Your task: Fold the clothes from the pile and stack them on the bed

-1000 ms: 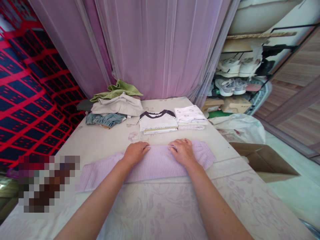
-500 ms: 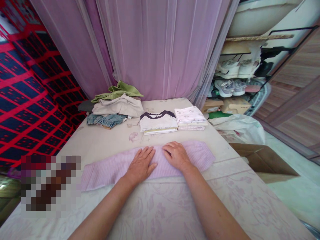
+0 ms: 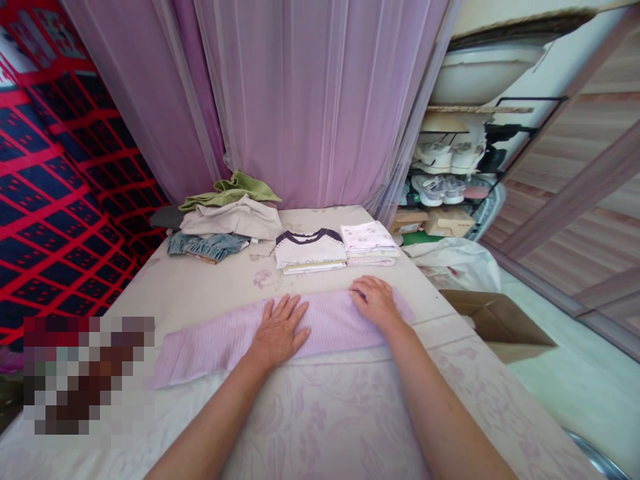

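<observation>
Lilac garment (image 3: 215, 347) laid out on the floral cloth (image 3: 320, 420), a long narrow strip running crosswise in front of the person. Looks doubled lengthwise, by my reading; number of layers cannot be told. Mostly flat, some rippling along the near edge just left of the left hand (image 3: 279, 333). Not yet as compact as the neat piles beyond.

Done, to judge by the lie of things: two tidy piles side by side past the strip, one topped by a white shirt (image 3: 310, 253) with dark collar and shoulders, the other by a printed cloth (image 3: 367, 237). Left over, apparently: a loose heap at far left, green cloth (image 3: 235, 188) uppermost, beige garment (image 3: 233, 219) under it, jeans (image 3: 207, 245) at the near side. None of these three looks folded. Overall perhaps midway; the lilac piece itself partly done.

Hands: left palm down, fingers spread, resting about mid-strip, so the garment is directly beneath it. Right hand (image 3: 376, 301) over the right part, towards the far edge, fingers bent; whether it pinches fabric, cannot tell. Bare stretch of lilac between the two; longer end reaches out past the left hand, shorter end past the right.
</observation>
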`<action>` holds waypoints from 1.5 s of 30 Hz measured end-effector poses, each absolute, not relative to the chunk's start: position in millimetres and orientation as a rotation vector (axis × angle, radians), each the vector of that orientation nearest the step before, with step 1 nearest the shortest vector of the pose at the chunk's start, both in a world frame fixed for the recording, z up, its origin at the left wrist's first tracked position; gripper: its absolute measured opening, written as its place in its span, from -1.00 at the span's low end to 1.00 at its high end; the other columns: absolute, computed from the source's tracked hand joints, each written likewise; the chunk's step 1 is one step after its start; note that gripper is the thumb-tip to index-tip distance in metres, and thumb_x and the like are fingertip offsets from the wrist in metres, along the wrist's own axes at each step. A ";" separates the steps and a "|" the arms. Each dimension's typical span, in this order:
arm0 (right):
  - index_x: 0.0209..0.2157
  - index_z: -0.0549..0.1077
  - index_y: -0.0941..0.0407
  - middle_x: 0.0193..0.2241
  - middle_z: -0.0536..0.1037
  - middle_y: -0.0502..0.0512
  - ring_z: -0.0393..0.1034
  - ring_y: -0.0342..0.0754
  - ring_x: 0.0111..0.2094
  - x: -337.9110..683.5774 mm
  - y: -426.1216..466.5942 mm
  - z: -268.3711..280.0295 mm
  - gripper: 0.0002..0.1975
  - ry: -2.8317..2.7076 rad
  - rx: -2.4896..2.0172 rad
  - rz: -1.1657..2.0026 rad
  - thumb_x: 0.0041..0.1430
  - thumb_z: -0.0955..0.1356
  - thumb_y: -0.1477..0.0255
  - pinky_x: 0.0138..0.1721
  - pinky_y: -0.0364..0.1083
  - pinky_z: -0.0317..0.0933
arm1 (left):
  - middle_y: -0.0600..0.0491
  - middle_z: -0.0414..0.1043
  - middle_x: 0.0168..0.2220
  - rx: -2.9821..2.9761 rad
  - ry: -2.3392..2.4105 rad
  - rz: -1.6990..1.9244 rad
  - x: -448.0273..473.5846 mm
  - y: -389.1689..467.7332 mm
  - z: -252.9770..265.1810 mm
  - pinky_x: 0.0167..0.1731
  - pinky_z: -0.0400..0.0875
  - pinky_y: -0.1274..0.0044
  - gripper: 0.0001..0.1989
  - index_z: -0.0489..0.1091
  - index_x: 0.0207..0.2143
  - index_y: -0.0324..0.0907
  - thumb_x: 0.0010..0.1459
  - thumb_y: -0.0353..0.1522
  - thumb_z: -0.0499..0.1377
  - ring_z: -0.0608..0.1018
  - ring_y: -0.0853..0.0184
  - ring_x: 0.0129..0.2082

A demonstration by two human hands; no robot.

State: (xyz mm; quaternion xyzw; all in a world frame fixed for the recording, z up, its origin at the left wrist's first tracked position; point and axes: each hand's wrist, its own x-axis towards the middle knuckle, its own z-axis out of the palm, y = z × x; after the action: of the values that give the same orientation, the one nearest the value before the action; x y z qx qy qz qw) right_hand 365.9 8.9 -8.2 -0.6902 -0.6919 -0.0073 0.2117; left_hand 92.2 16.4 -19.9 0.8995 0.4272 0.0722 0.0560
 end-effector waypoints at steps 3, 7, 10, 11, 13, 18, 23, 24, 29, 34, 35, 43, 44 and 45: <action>-0.34 0.53 0.04 -0.12 0.55 0.04 0.25 0.01 0.06 371.7 10.0 -5.9 -0.85 -1.981 -1.959 0.025 0.18 0.30 0.38 0.05 0.03 -0.03 | -0.01 0.04 0.32 2.722 1.309 0.213 92.9 16.3 -18.7 0.24 -0.14 0.12 -0.45 0.09 0.27 -0.01 0.27 -0.09 -0.05 0.07 0.11 0.31; -0.37 0.52 0.07 -0.17 0.56 0.09 0.24 0.04 0.06 378.3 9.7 -1.2 -0.79 -2.041 -2.067 -0.035 0.23 0.27 0.33 0.08 0.09 -0.08 | -0.01 0.03 0.32 2.720 1.323 0.180 93.7 16.1 -16.7 0.23 -0.13 0.11 -0.44 0.09 0.27 -0.04 0.27 -0.09 -0.05 0.07 0.11 0.31; -0.38 0.51 0.10 -0.22 0.56 0.13 0.29 0.03 -0.01 384.9 11.9 5.1 -0.74 -2.074 -2.140 -0.085 0.26 0.25 0.31 0.06 0.09 -0.05 | 0.00 0.03 0.32 2.732 1.332 0.179 93.8 16.4 -17.1 0.23 -0.11 0.11 -0.44 0.08 0.27 -0.05 0.27 -0.09 -0.07 0.07 0.12 0.31; -0.37 0.51 0.10 -0.23 0.57 0.13 0.32 0.03 -0.04 386.7 12.7 7.4 -0.73 -2.050 -2.170 -0.102 0.27 0.23 0.32 0.05 0.08 -0.02 | 0.00 0.03 0.32 2.735 1.337 0.178 93.9 16.5 -17.4 0.23 -0.10 0.11 -0.44 0.08 0.27 -0.04 0.27 -0.09 -0.07 0.07 0.12 0.31; -0.32 0.52 0.11 -0.24 0.57 0.15 0.36 0.02 -0.09 387.9 12.7 11.9 -0.72 -1.944 -2.217 -0.139 0.28 0.21 0.35 0.01 0.04 0.03 | 0.00 0.03 0.32 2.736 1.349 0.172 94.1 16.6 -18.1 0.23 -0.10 0.11 -0.44 0.08 0.27 -0.04 0.27 -0.09 -0.07 0.07 0.12 0.31; -0.16 0.50 0.13 -0.17 0.58 0.17 0.42 -0.01 -0.14 362.6 -5.7 11.2 -0.65 -1.830 -1.968 -0.161 0.31 0.13 0.38 -0.07 -0.06 0.15 | -0.02 0.01 0.33 2.733 1.354 0.157 95.1 16.8 -18.8 0.23 -0.12 0.11 -0.42 0.07 0.28 -0.06 0.26 -0.08 -0.06 0.06 0.12 0.31; -0.01 0.45 0.05 -0.01 0.51 0.11 0.30 -0.03 0.07 329.1 -32.2 -8.6 -0.66 -2.246 -1.670 0.097 0.30 0.18 0.34 0.14 0.03 0.02 | -0.02 -0.01 0.33 2.726 1.363 0.134 95.5 17.3 -18.7 0.23 -0.13 0.11 -0.41 0.06 0.29 -0.07 0.27 -0.09 -0.06 0.04 0.12 0.32; 0.05 0.41 0.05 0.06 0.46 0.13 0.22 0.00 0.14 327.3 -35.1 -12.1 -0.64 -2.240 -1.721 0.097 0.29 0.18 0.32 0.18 0.09 -0.06 | -0.02 -0.02 0.33 2.725 1.363 0.130 95.5 17.4 -18.7 0.23 -0.13 0.11 -0.41 0.06 0.29 -0.07 0.27 -0.09 -0.06 0.03 0.12 0.32; 0.14 0.32 0.04 0.22 0.25 0.16 0.04 0.05 0.25 333.9 -37.3 -18.8 -0.57 -2.150 -1.962 0.096 0.29 0.17 0.27 0.22 0.20 -0.21 | -0.03 -0.01 0.33 2.723 1.359 0.151 95.2 17.9 -18.8 0.23 -0.12 0.11 -0.42 0.06 0.28 -0.07 0.27 -0.08 -0.07 0.04 0.11 0.32; 0.23 0.20 0.10 0.28 0.13 0.20 -0.07 0.10 0.30 346.0 -27.7 -16.0 -0.47 -1.985 -2.263 0.071 0.30 0.14 0.20 0.24 0.18 -0.25 | -0.01 -0.01 0.33 2.721 1.369 0.134 95.7 17.4 -16.9 0.24 -0.13 0.13 -0.42 0.06 0.29 -0.06 0.27 -0.09 -0.07 0.04 0.13 0.32; 0.24 0.19 0.11 0.28 0.13 0.21 -0.07 0.10 0.30 348.2 -25.3 -15.2 -0.46 -1.983 -2.292 0.084 0.30 0.13 0.19 0.25 0.17 -0.23 | -0.01 -0.02 0.33 2.721 1.371 0.127 95.8 17.4 -16.5 0.24 -0.13 0.13 -0.42 0.05 0.29 -0.06 0.27 -0.09 -0.07 0.04 0.13 0.32; 0.19 0.27 0.09 0.21 0.27 0.16 0.12 0.01 0.21 365.7 -15.1 -6.9 -0.54 -1.941 -2.253 0.054 0.32 0.11 0.32 0.17 0.04 0.00 | -0.01 -0.02 0.33 2.725 1.370 0.137 95.8 18.3 -17.2 0.24 -0.13 0.13 -0.42 0.06 0.29 -0.06 0.26 -0.09 -0.08 0.03 0.13 0.32; 0.17 0.30 0.10 0.18 0.31 0.15 0.18 -0.01 0.17 370.2 -12.9 -4.2 -0.55 -1.895 -2.245 0.026 0.30 0.11 0.39 0.16 0.00 0.04 | -0.01 -0.02 0.33 2.726 1.369 0.138 95.8 18.2 -17.3 0.24 -0.12 0.13 -0.42 0.06 0.29 -0.06 0.26 -0.09 -0.08 0.04 0.13 0.32; 0.15 0.33 0.10 0.15 0.36 0.14 0.22 -0.03 0.13 375.2 -10.1 -0.8 -0.55 -1.852 -2.241 -0.006 0.28 0.12 0.44 0.14 -0.04 0.07 | -0.01 -0.02 0.33 2.726 1.367 0.138 95.8 18.2 -17.3 0.24 -0.12 0.13 -0.42 0.06 0.29 -0.06 0.26 -0.09 -0.08 0.04 0.13 0.32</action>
State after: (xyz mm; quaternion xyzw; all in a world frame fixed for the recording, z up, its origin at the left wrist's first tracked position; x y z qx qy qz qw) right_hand 375.2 -10.1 -0.8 -0.7654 -0.6328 -0.0021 0.1169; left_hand 95.8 18.2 -17.3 0.8921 0.4474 0.0453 0.0442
